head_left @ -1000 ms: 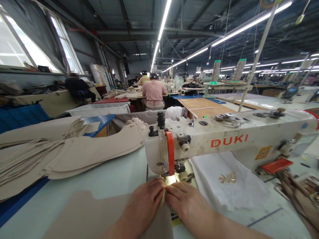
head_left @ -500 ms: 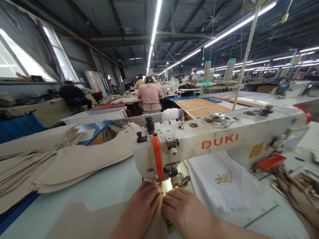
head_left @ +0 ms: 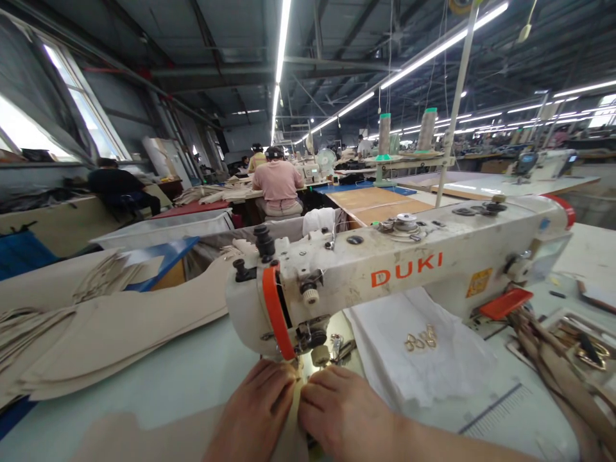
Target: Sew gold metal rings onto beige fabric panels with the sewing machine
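Note:
Both hands are close together under the head of a white sewing machine (head_left: 356,263) with an orange guard. My left hand (head_left: 257,407) has its fingers pinched on a beige fabric piece (head_left: 292,439), just left of the presser foot. Across from it, my right hand (head_left: 344,404) grips the same piece with curled fingers, on the right of the foot. The fabric runs between the hands toward my body. My fingers hide its edge and the exact stitching spot. A small lamp lights the needle area.
Left of the machine lie stacked beige cut pieces (head_left: 135,327). On the right, a white cloth (head_left: 380,346) carries several gold metal rings (head_left: 419,340). Beyond it are a printed ruler (head_left: 495,407), brown straps (head_left: 543,359) and a tray of metal parts. Co-workers sit further back.
The view has shifted, so the machine and table appear further left. Both hands keep their grip on the fabric beside the presser foot.

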`<state>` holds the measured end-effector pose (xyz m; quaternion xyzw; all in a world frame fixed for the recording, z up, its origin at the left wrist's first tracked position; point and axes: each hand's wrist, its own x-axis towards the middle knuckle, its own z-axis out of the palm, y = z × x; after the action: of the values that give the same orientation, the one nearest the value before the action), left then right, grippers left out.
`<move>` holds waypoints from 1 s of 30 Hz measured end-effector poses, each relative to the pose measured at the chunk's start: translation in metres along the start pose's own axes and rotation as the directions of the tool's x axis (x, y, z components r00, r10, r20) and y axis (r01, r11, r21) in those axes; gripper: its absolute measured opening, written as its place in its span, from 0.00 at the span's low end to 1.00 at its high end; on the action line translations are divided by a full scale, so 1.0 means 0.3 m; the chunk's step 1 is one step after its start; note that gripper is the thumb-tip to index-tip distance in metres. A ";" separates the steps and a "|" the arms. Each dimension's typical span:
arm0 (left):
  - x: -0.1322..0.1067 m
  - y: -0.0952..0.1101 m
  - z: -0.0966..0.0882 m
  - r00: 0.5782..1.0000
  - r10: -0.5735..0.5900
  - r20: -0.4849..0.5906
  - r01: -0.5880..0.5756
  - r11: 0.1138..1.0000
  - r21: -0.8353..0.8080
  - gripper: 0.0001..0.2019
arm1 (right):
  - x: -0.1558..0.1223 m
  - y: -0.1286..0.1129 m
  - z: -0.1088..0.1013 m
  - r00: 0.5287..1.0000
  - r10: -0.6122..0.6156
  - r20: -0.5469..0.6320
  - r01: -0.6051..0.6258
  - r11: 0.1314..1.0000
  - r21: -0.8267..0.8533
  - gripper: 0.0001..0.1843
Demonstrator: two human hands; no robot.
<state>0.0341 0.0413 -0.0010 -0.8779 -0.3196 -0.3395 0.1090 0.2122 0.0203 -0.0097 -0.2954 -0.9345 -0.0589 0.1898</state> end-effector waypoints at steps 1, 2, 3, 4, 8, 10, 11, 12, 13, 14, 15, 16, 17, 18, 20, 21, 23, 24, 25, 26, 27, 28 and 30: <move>0.004 0.002 0.000 1.000 0.010 -0.009 -0.010 1.000 0.007 0.17 | 0.000 0.000 -0.001 1.000 -0.001 0.002 0.001 1.000 0.001 0.08; 0.008 0.005 0.001 1.000 0.019 -0.021 -0.019 1.000 0.016 0.18 | 0.000 0.000 -0.001 1.000 -0.003 -0.001 0.003 1.000 0.003 0.08; 0.012 0.008 0.001 0.999 0.028 -0.030 -0.028 0.999 0.025 0.18 | -0.001 0.000 -0.001 1.000 -0.007 -0.008 0.007 1.000 0.004 0.08; 0.017 0.011 0.000 0.999 0.037 -0.034 -0.036 0.999 0.034 0.18 | -0.003 0.001 0.001 1.000 -0.008 -0.017 0.008 1.000 0.004 0.08; 0.030 0.021 -0.005 0.997 0.065 -0.041 -0.064 0.997 0.036 0.18 | -0.007 0.004 0.012 1.000 -0.001 -0.026 0.001 1.000 0.009 0.08; 0.030 0.023 -0.006 0.998 0.047 -0.036 -0.047 0.999 0.007 0.16 | -0.009 0.003 0.017 1.000 0.004 -0.020 -0.004 1.000 0.018 0.07; 0.027 0.022 -0.005 0.999 0.033 -0.031 -0.033 0.999 -0.011 0.15 | -0.009 0.002 0.019 1.000 0.006 -0.019 -0.006 1.000 0.024 0.07; 0.024 0.021 -0.004 1.000 0.017 -0.025 -0.017 0.999 -0.027 0.14 | -0.010 0.001 0.020 1.000 0.010 -0.016 -0.009 0.999 0.031 0.07; 0.021 0.019 -0.002 1.000 -0.001 -0.018 0.000 0.999 -0.041 0.13 | -0.011 -0.001 0.022 1.000 0.011 -0.013 -0.011 0.999 0.038 0.07; 0.017 0.017 -0.001 1.000 -0.021 -0.004 0.020 0.998 -0.054 0.13 | -0.012 -0.002 0.023 1.000 0.013 -0.015 -0.012 0.999 0.045 0.07; 0.014 0.015 0.000 0.999 -0.039 0.012 0.039 0.997 -0.066 0.12 | -0.013 -0.003 0.024 1.000 0.013 -0.019 -0.012 0.999 0.051 0.07; 0.012 0.014 0.001 0.998 -0.057 0.027 0.059 0.995 -0.079 0.12 | -0.014 -0.004 0.025 1.000 0.014 -0.021 -0.012 0.998 0.054 0.06; 0.010 0.013 0.002 0.996 -0.075 0.040 0.078 0.993 -0.091 0.12 | -0.016 -0.005 0.025 1.000 0.013 -0.023 -0.012 0.998 0.055 0.06; 0.010 0.013 0.001 0.995 -0.089 0.054 0.094 0.990 -0.103 0.11 | -0.017 -0.005 0.025 1.000 0.013 -0.025 -0.011 0.998 0.055 0.06; 0.010 0.015 -0.001 0.991 -0.103 0.080 0.112 0.987 -0.117 0.12 | -0.018 -0.005 0.025 1.000 0.017 -0.021 -0.016 0.998 0.053 0.07; 0.011 0.015 -0.002 0.991 -0.103 0.086 0.113 0.987 -0.117 0.12 | -0.018 -0.005 0.025 1.000 0.020 -0.022 -0.019 0.998 0.052 0.07; 0.009 0.016 -0.003 0.990 -0.100 0.096 0.110 0.988 -0.106 0.14 | -0.018 -0.006 0.024 0.999 0.023 -0.035 -0.021 0.999 0.046 0.07; 0.007 0.016 -0.003 0.990 -0.099 0.097 0.108 0.990 -0.095 0.14 | -0.018 -0.006 0.024 0.999 0.022 -0.043 -0.020 0.999 0.039 0.08; 0.005 0.015 -0.002 0.990 -0.101 0.099 0.109 0.990 -0.084 0.14 | -0.017 -0.006 0.024 0.998 0.020 -0.053 -0.019 0.999 0.032 0.08; 0.002 0.014 0.000 0.989 -0.107 0.106 0.116 0.991 -0.074 0.14 | -0.016 -0.006 0.024 0.998 0.020 -0.063 -0.018 1.000 0.024 0.08; 0.000 0.013 0.001 0.986 -0.116 0.116 0.124 0.990 -0.067 0.14 | -0.014 -0.006 0.024 0.997 0.023 -0.070 -0.021 1.000 0.018 0.09; -0.003 0.013 0.003 0.984 -0.125 0.126 0.134 0.989 -0.064 0.14 | -0.012 -0.005 0.023 0.997 0.028 -0.073 -0.027 1.000 0.015 0.09; -0.005 0.013 0.005 0.981 -0.127 0.144 0.139 0.988 -0.074 0.13 | -0.008 -0.006 0.022 0.997 0.042 -0.063 -0.040 0.999 0.020 0.09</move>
<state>0.0364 0.0383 -0.0031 -0.8798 -0.3701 -0.2972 0.0268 0.2109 0.0191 -0.0168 -0.3106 -0.9223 -0.0556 0.2233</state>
